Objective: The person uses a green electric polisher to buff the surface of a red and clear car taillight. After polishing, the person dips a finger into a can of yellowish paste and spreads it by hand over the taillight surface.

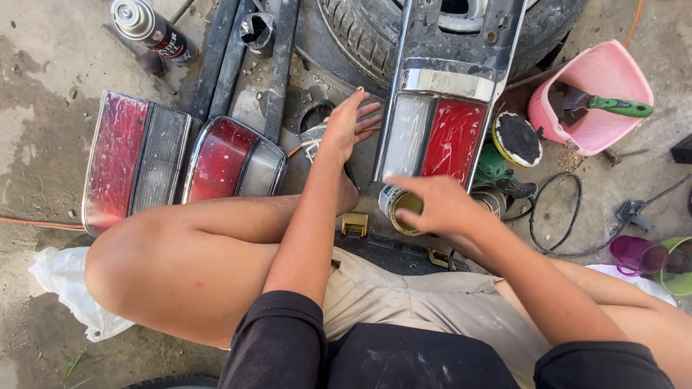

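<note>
Fingers (364, 108) of left hand (348, 126) spread wide and empty, palm beside the left edge of the chromed tail light (432, 137), close to it but contact hard to judge. Right hand (436, 205) over the small open tin (404, 209), fingers half curled and loose, gripping nothing visible; whether fingertips reach into the tin, cannot tell. Tail light propped against the tyre (360, 32), clear and red lenses facing up, looking fairly glossy. Two more tail lights (137, 158) (234, 158) flat on the concrete to the left, red parts dull and speckled, seemingly untouched so far. Polishing pad (517, 139) and green machine (494, 169) just right of the propped light, spray can (151, 29) at top left, pink bucket (598, 94) with a scraper at right. By the look of it, early to midway: one light in hand, two left.
</note>
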